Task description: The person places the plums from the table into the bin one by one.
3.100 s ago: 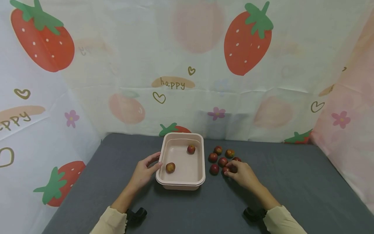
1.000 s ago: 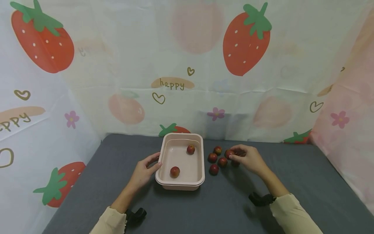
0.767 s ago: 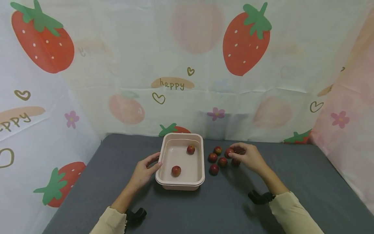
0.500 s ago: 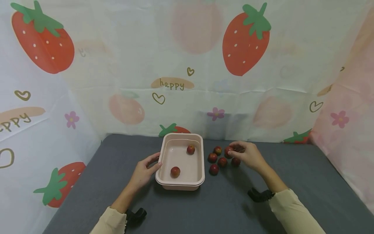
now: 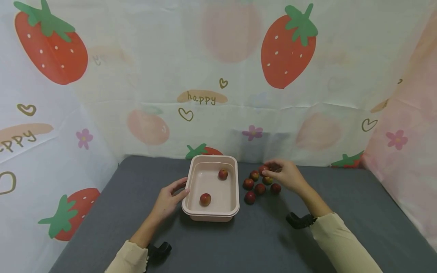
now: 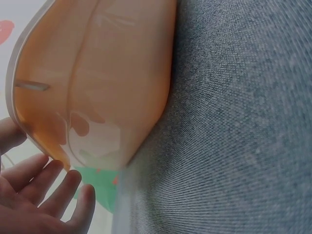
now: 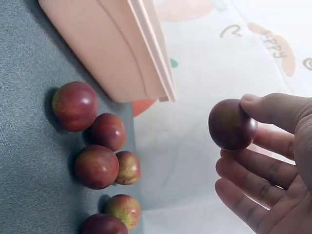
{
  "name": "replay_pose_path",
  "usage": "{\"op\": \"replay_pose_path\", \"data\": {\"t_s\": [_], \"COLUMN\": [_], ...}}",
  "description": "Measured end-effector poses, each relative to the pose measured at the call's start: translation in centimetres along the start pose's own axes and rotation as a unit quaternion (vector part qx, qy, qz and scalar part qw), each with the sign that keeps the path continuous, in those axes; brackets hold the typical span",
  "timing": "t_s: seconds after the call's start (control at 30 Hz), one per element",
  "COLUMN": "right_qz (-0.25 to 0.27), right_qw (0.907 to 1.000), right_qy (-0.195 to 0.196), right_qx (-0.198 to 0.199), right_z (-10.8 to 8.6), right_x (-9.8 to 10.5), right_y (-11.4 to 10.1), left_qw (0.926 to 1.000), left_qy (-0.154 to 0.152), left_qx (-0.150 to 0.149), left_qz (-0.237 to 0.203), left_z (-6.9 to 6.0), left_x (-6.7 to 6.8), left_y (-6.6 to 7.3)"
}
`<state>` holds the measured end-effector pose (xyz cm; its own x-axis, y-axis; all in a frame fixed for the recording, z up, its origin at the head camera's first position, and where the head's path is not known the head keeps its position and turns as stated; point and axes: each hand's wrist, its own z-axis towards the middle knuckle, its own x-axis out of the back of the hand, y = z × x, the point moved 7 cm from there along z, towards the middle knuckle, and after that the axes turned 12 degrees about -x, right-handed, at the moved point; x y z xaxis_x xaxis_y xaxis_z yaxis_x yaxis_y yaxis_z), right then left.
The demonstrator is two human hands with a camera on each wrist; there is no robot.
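A pink rectangular container point(image 5: 218, 189) holds two reddish plums, one point(image 5: 223, 174) towards its far right and one point(image 5: 205, 200) towards its near left. My left hand point(image 5: 166, 201) rests its fingertips on the container's left rim; the left wrist view shows the fingers point(image 6: 58, 195) relaxed at the rim of the container point(image 6: 122, 87). My right hand point(image 5: 286, 176) pinches a plum point(image 5: 263, 170) above the far side of the loose group. In the right wrist view, thumb and fingers of the hand point(image 7: 273, 161) hold that dark plum point(image 7: 233, 124) in the air.
Several loose plums, among them one at the near side point(image 5: 250, 197) and one at the right point(image 5: 275, 188), lie on the grey cloth point(image 5: 211, 246) right of the container. A printed curtain point(image 5: 218, 125) stands behind the table, with more fabric at both sides.
Since about a second ago, my right hand has moved slightly left and away with the plum, uncovering a plum beneath. Earlier it was at the group's near side. My left hand has stayed in place.
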<state>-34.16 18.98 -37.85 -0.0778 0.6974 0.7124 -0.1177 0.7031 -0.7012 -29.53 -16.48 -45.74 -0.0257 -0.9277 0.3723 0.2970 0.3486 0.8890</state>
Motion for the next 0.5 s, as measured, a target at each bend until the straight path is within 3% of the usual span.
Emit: {"op": "replay_pose_path", "data": {"t_s": [0.27,0.5], "right_qz": [0.004,0.024], "right_qw": [1.0000,0.9994], "right_qy": [-0.006,-0.001], "right_qx": [0.001,0.027], "right_z": [0.9,1.4], "right_x": [-0.3,-0.9], "right_y": [-0.6,-1.9], "left_qw": [1.0000,1.0000], "left_qy": [-0.001,0.001], "left_qx": [-0.002,-0.004], "left_qz": [-0.001,-0.006], "left_z": [0.0,0.1], "left_x": [-0.1,0.0], "left_y": [0.0,0.0]}}
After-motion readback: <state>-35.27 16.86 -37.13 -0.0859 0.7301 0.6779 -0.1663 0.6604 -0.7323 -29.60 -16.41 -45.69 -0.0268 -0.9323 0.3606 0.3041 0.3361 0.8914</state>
